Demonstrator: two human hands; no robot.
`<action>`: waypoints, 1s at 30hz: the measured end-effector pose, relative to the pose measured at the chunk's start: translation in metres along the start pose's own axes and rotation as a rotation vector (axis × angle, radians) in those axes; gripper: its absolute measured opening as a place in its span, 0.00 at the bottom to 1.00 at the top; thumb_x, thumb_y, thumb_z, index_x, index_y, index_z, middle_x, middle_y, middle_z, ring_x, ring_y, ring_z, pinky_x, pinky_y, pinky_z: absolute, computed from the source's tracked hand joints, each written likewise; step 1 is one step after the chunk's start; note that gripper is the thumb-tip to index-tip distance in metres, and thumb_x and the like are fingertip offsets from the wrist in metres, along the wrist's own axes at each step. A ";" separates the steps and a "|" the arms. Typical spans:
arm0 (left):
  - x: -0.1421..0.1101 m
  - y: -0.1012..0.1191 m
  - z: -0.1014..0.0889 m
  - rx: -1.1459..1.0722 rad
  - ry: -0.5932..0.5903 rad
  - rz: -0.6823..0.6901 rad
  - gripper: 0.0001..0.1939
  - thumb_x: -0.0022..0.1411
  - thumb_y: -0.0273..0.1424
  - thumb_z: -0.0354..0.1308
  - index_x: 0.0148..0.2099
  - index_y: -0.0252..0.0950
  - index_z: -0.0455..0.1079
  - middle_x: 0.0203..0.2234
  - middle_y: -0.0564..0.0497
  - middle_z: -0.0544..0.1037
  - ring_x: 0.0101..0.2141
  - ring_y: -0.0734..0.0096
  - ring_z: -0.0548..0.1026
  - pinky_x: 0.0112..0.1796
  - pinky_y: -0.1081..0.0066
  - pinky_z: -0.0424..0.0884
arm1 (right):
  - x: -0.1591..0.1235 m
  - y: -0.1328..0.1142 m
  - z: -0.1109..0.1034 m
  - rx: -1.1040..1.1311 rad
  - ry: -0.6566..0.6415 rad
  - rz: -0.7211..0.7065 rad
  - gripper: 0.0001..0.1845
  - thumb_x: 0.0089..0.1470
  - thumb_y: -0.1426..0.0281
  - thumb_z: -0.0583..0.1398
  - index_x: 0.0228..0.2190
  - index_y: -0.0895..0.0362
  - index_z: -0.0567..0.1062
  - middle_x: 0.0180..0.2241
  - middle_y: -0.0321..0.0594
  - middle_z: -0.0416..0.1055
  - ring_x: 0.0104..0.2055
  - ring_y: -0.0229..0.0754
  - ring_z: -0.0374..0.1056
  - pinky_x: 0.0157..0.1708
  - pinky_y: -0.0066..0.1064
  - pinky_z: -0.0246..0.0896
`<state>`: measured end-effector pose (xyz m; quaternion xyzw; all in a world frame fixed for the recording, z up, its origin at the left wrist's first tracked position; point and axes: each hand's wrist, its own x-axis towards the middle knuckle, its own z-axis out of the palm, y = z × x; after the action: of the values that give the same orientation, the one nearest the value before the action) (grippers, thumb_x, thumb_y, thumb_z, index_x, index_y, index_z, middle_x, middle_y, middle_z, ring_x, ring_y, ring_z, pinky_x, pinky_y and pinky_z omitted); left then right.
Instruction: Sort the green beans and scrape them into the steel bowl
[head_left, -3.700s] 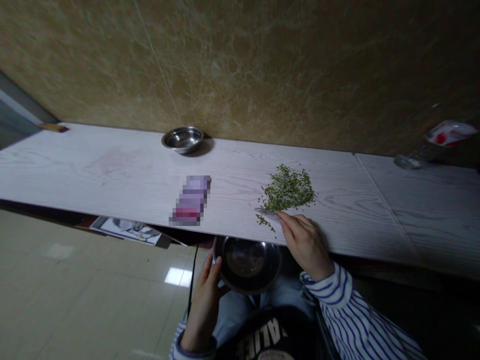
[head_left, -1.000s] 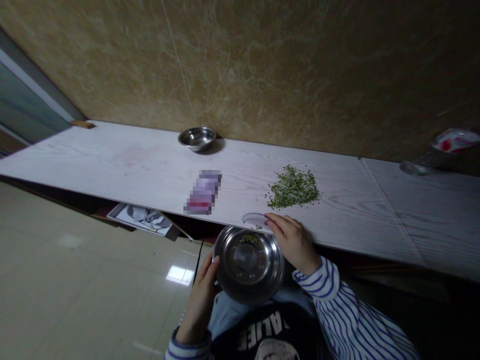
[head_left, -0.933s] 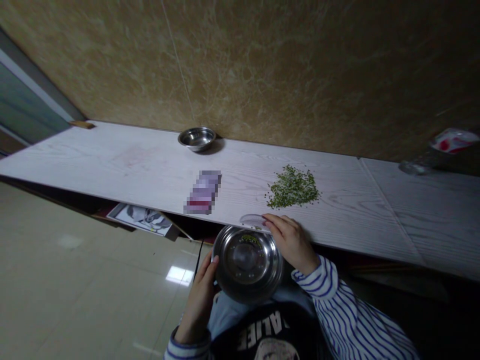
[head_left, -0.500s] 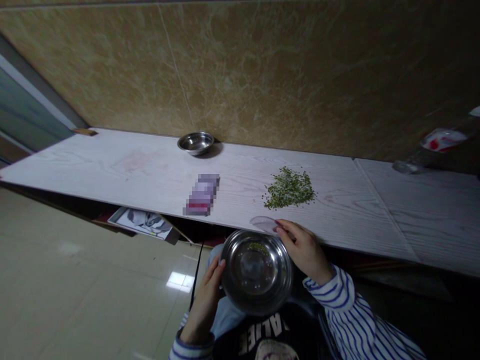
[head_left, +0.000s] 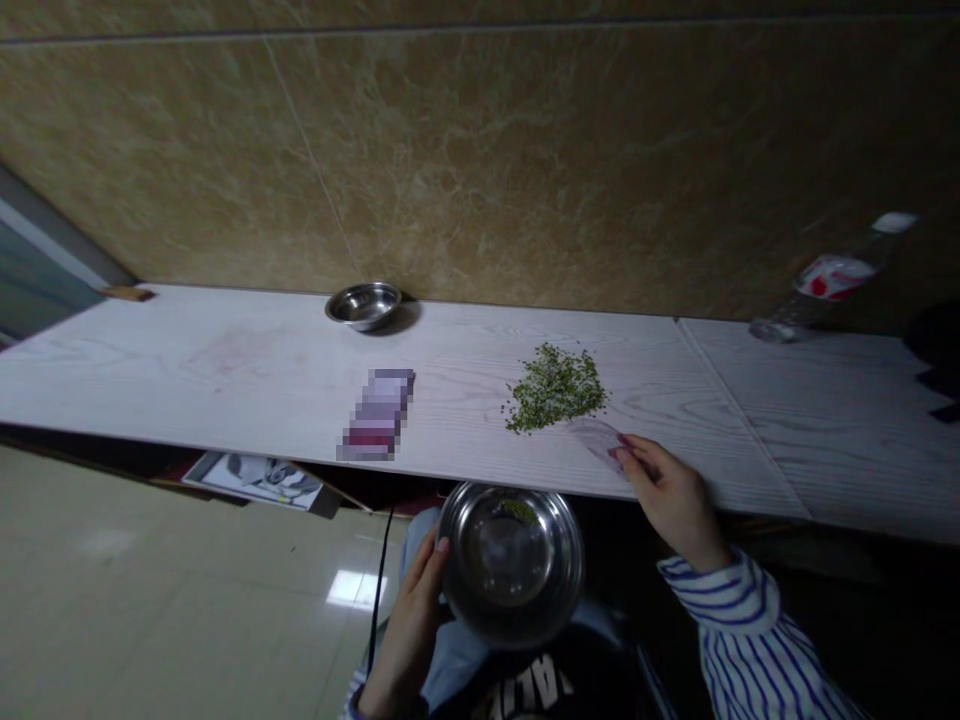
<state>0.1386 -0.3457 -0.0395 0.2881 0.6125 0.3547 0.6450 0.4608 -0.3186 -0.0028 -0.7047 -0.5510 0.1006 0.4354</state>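
Observation:
My left hand [head_left: 420, 590] grips the left rim of a large stainless steel bowl [head_left: 512, 615] below the front edge of the table. A small patch of green beans [head_left: 519, 511] lies inside it, near its far wall. Between the thumb and fingers of my right hand [head_left: 667, 490] is a thin, translucent plastic piece [head_left: 596, 440] with a curved edge; its exact kind is unclear. Its tip is at the near right edge of a spread of small green beans [head_left: 556, 387], which look like mung beans, on the white wood-grain table [head_left: 465, 400].
A smaller steel bowl [head_left: 364, 308] stands by the wall. Left of the beans lies a pixelated purple rectangular object [head_left: 379, 412]. A clear bottle [head_left: 832, 278] with a red-and-white label is at the back right. An open drawer [head_left: 259, 478] juts out below the table.
Earlier, my right hand drew beans to the table edge with the plastic piece, and some now lie in the large bowl. Since then the hand has moved right and back to the spread.

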 end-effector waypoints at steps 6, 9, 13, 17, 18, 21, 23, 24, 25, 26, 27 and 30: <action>0.006 0.006 0.002 -0.042 -0.029 -0.099 0.36 0.63 0.50 0.56 0.69 0.44 0.59 0.67 0.44 0.64 0.62 0.49 0.67 0.42 0.64 0.75 | 0.007 -0.013 0.011 -0.056 -0.039 -0.095 0.16 0.60 0.63 0.58 0.43 0.59 0.80 0.38 0.49 0.83 0.35 0.48 0.80 0.36 0.36 0.76; 0.009 0.005 0.001 -0.033 -0.019 -0.113 0.36 0.64 0.49 0.55 0.70 0.43 0.59 0.66 0.44 0.65 0.61 0.49 0.67 0.39 0.66 0.75 | 0.006 -0.026 0.022 -0.098 -0.008 -0.149 0.15 0.61 0.65 0.58 0.43 0.59 0.80 0.35 0.48 0.83 0.32 0.47 0.80 0.31 0.33 0.75; 0.013 0.003 0.001 0.010 -0.029 -0.121 0.33 0.65 0.49 0.54 0.68 0.45 0.62 0.67 0.46 0.65 0.63 0.49 0.64 0.38 0.67 0.75 | 0.002 -0.048 0.043 -0.089 -0.014 -0.274 0.14 0.62 0.69 0.57 0.43 0.60 0.79 0.33 0.47 0.83 0.32 0.45 0.80 0.33 0.31 0.75; 0.015 0.004 0.001 0.003 -0.035 -0.122 0.32 0.64 0.49 0.55 0.68 0.46 0.63 0.67 0.48 0.64 0.64 0.50 0.64 0.40 0.66 0.75 | 0.003 -0.069 0.064 -0.116 -0.020 -0.346 0.14 0.62 0.72 0.55 0.44 0.61 0.79 0.34 0.47 0.83 0.32 0.45 0.79 0.33 0.31 0.75; 0.015 0.005 0.001 0.005 -0.026 -0.133 0.32 0.64 0.49 0.55 0.68 0.46 0.62 0.67 0.47 0.65 0.63 0.50 0.65 0.41 0.65 0.75 | 0.005 -0.073 0.068 -0.132 -0.037 -0.360 0.14 0.63 0.72 0.55 0.44 0.60 0.79 0.33 0.46 0.82 0.32 0.45 0.79 0.33 0.31 0.75; 0.017 0.005 -0.001 -0.001 0.006 -0.150 0.33 0.64 0.47 0.56 0.68 0.44 0.63 0.66 0.44 0.66 0.60 0.50 0.69 0.43 0.62 0.75 | 0.010 -0.075 0.072 -0.182 -0.061 -0.381 0.14 0.63 0.74 0.53 0.42 0.59 0.79 0.31 0.45 0.82 0.31 0.45 0.79 0.32 0.31 0.74; 0.019 0.005 -0.002 -0.012 0.017 -0.144 0.33 0.63 0.47 0.57 0.67 0.43 0.63 0.66 0.44 0.66 0.60 0.50 0.69 0.44 0.60 0.75 | 0.013 -0.072 0.070 -0.205 -0.037 -0.382 0.15 0.63 0.74 0.53 0.41 0.60 0.79 0.32 0.47 0.82 0.31 0.45 0.78 0.32 0.32 0.74; 0.020 0.005 -0.002 -0.012 0.012 -0.143 0.33 0.63 0.47 0.57 0.67 0.44 0.63 0.66 0.45 0.66 0.61 0.50 0.68 0.44 0.60 0.75 | 0.014 -0.069 0.068 -0.214 -0.018 -0.381 0.15 0.63 0.73 0.53 0.41 0.61 0.79 0.32 0.47 0.82 0.31 0.45 0.78 0.32 0.32 0.74; 0.021 0.005 -0.002 -0.009 0.005 -0.142 0.33 0.63 0.48 0.57 0.67 0.44 0.63 0.66 0.45 0.66 0.61 0.49 0.67 0.44 0.60 0.75 | 0.015 -0.065 0.065 -0.223 -0.002 -0.376 0.14 0.63 0.73 0.53 0.41 0.61 0.79 0.32 0.48 0.82 0.31 0.45 0.79 0.32 0.32 0.74; 0.021 0.005 -0.001 -0.004 -0.001 -0.147 0.33 0.63 0.48 0.56 0.67 0.44 0.63 0.66 0.45 0.66 0.62 0.49 0.66 0.45 0.59 0.75 | 0.017 -0.062 0.063 -0.232 0.005 -0.372 0.14 0.63 0.73 0.54 0.41 0.60 0.80 0.33 0.48 0.82 0.31 0.45 0.79 0.33 0.32 0.74; 0.022 0.005 0.000 0.001 -0.009 -0.150 0.33 0.64 0.49 0.56 0.67 0.45 0.63 0.66 0.45 0.66 0.63 0.49 0.65 0.45 0.58 0.75 | 0.018 -0.059 0.060 -0.240 0.008 -0.366 0.14 0.63 0.73 0.54 0.41 0.60 0.80 0.33 0.47 0.82 0.32 0.45 0.79 0.33 0.32 0.74; 0.022 0.007 0.003 0.004 -0.013 -0.175 0.32 0.64 0.49 0.55 0.67 0.47 0.63 0.67 0.46 0.66 0.65 0.48 0.62 0.49 0.55 0.73 | 0.021 -0.051 0.054 -0.258 0.006 -0.355 0.14 0.63 0.72 0.54 0.42 0.59 0.80 0.32 0.46 0.82 0.31 0.45 0.78 0.33 0.32 0.74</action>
<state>0.1413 -0.3241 -0.0465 0.2370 0.6317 0.2939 0.6770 0.4006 -0.2725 0.0090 -0.6469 -0.6734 -0.0513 0.3542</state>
